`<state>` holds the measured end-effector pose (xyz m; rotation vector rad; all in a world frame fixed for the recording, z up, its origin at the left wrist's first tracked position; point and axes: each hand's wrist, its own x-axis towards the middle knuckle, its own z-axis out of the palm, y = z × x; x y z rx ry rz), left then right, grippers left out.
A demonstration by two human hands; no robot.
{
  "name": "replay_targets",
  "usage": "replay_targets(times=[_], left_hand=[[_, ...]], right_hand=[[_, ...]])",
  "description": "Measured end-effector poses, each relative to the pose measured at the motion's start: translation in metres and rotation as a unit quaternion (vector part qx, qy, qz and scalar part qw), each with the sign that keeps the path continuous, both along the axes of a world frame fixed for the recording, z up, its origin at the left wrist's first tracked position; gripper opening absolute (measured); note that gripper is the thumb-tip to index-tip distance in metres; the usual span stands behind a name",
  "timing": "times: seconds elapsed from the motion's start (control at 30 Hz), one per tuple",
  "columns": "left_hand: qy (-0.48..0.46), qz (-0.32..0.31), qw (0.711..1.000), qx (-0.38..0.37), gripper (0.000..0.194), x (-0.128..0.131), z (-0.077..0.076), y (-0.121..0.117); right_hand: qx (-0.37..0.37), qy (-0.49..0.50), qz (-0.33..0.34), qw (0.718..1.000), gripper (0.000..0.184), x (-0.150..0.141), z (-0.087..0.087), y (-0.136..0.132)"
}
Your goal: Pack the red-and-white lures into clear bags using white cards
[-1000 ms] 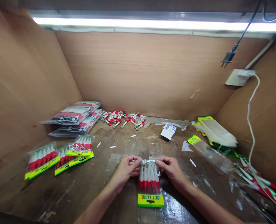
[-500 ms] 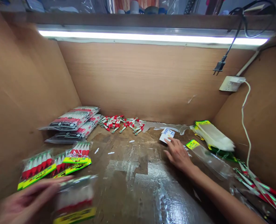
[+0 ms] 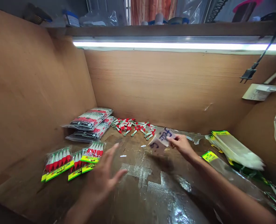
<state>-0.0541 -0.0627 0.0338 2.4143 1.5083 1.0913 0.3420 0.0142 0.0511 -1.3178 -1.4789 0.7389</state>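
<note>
My right hand pinches a paper card with dark handwriting, held above the worktop and slightly blurred. My left hand is in the air, smeared by motion, with fingers apart and nothing in it. Just left of it lie clear packets of red-and-white fishing lures with yellow "BCT LURE" headers: one packet at far left and another on top of others. Behind the card, a loose pile of red-and-white lures is spread along the back wall.
Larger bags of lures are stacked at the back left. On the right lie a stack of clear sleeves and a single sleeve. A black plug hangs near the wall socket. Taped patches mark the worktop.
The lure packet is gone from my left hand, which has moved right and opened. My right hand has picked the card up off the worktop. The view has shifted left.
</note>
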Motion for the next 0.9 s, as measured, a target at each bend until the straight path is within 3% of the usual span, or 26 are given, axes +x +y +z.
replay_targets(times=[0.07, 0.1, 0.2, 0.27, 0.3, 0.37, 0.4, 0.47, 0.57, 0.7, 0.77, 0.83, 0.9], left_hand=[[0.067, -0.033, 0.997, -0.024, 0.108, 0.061, 0.018, 0.028], [0.088, -0.026, 0.995, -0.045, 0.116, 0.084, 0.020, 0.039], [0.119, -0.008, 0.983, -0.142, 0.104, 0.110, 0.006, 0.059], [0.114, 0.003, 0.979, -0.170, 0.099, 0.104, -0.006, 0.066], [0.110, 0.009, 0.979, -0.171, 0.099, 0.098, -0.010, 0.068], [0.104, 0.022, 0.981, -0.162, 0.101, 0.087, -0.013, 0.069], [0.105, 0.024, 0.982, -0.158, 0.102, 0.083, -0.013, 0.070], [0.117, 0.020, 0.980, -0.157, 0.101, 0.078, -0.014, 0.071], [0.153, 0.000, 0.974, -0.168, 0.098, 0.077, -0.018, 0.074], [0.154, -0.035, 0.977, -0.146, 0.105, 0.074, -0.008, 0.067], [0.117, -0.048, 0.986, -0.109, 0.089, 0.062, 0.004, 0.052], [0.041, -0.040, 0.997, -0.054, 0.050, 0.034, 0.009, 0.029], [-0.087, 0.033, 0.995, 0.040, 0.020, -0.010, -0.003, -0.003]], right_hand=[[-0.107, 0.131, 0.095, 0.981, 0.040, -0.034, -0.007, 0.003], [-0.147, 0.167, 0.136, 0.965, 0.040, -0.048, -0.012, 0.004], [-0.218, 0.176, 0.237, 0.930, 0.045, -0.071, -0.019, 0.014], [-0.219, 0.112, 0.268, 0.931, 0.052, -0.076, -0.015, 0.032], [-0.193, 0.050, 0.259, 0.945, 0.056, -0.079, -0.011, 0.046], [-0.098, -0.102, 0.194, 0.971, 0.060, -0.087, 0.000, 0.080], [-0.039, -0.192, 0.147, 0.970, 0.060, -0.093, 0.006, 0.100], [-0.008, -0.262, 0.118, 0.958, 0.053, -0.113, 0.014, 0.141], [-0.024, -0.341, 0.122, 0.932, 0.039, -0.151, 0.013, 0.191], [-0.058, -0.434, 0.098, 0.894, 0.046, -0.193, -0.005, 0.220], [-0.065, -0.464, 0.077, 0.880, 0.050, -0.204, -0.014, 0.223], [-0.072, -0.482, 0.066, 0.871, 0.050, -0.209, -0.020, 0.224], [-0.079, -0.490, 0.066, 0.865, 0.047, -0.207, -0.023, 0.225]])
